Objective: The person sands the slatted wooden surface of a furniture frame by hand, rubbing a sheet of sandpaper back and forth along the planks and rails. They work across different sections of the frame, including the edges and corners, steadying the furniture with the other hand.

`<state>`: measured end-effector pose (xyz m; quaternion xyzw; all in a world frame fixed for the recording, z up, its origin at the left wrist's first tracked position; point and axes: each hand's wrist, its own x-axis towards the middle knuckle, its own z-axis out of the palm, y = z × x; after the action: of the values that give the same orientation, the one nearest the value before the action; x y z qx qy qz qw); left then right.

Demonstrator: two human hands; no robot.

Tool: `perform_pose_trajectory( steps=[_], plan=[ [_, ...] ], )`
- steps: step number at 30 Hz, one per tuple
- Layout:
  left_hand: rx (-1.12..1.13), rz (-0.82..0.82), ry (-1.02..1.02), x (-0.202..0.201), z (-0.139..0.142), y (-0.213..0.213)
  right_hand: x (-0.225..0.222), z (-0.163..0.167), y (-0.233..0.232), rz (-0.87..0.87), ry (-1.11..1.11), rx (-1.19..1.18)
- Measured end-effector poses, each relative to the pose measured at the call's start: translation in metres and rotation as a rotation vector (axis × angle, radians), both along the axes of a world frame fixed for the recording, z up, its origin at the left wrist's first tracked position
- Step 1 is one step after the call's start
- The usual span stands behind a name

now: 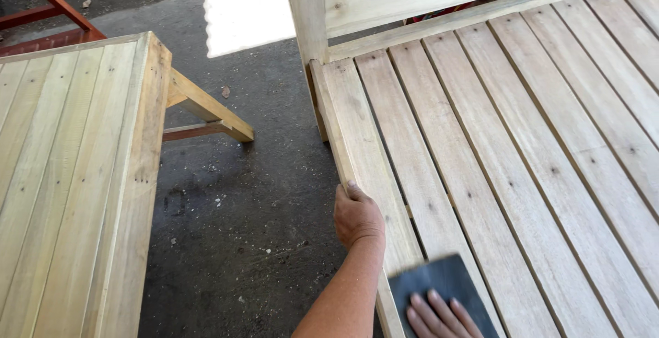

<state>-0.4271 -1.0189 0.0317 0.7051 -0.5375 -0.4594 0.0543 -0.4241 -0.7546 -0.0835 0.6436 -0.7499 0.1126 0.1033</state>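
Fingers [439, 314] of the right hand [443, 319] are laid flat and slightly spread on a dark sheet of sandpaper [439, 283], which is pressed under them against a pale wooden slat [412, 173] at the bottom edge of the view; nothing is clasped, the sheet is only held down by the open palm side. Only the fingertips and part of the hand are seen, the rest being cut off by the frame. Just to the left of those fingers, the left hand [357, 216] is curled over the outer edge of the slatted wooden frame [549, 139], its fingers being wrapped down over the side rail and hidden from view, with the thumb resting on top. Beyond both hands, parallel slats with narrow gaps are seen running away up and to the left, where they are met by an upright post [307, 12] and a cross rail [480, 12]. Further left of the gripping fingers, across a strip of dark, gritty floor [254, 194], a second piece of boarded wooden furniture [75, 173] is seen, with a braced leg [206, 108] projecting from it. Behind that, at the upper left corner, part of a red metal frame [41, 19] is visible
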Motion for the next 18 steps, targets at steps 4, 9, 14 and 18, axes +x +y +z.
perform_pose_trajectory(
  steps=[4,9,14,18],
  plan=[
    [-0.032,-0.019,-0.049,-0.003,0.010,0.000,-0.026,-0.010,-0.011,0.111,0.007,0.024],
    [-0.043,-0.030,-0.098,-0.003,0.012,0.002,-0.060,0.036,-0.116,-0.122,-0.299,0.288],
    [-0.034,-0.064,-0.129,-0.004,0.005,0.002,-0.056,0.045,-0.086,0.002,-0.117,0.087],
    [-0.120,-0.173,-0.222,-0.005,-0.003,0.002,-0.050,0.030,-0.028,0.175,-0.151,0.102]
  ],
)
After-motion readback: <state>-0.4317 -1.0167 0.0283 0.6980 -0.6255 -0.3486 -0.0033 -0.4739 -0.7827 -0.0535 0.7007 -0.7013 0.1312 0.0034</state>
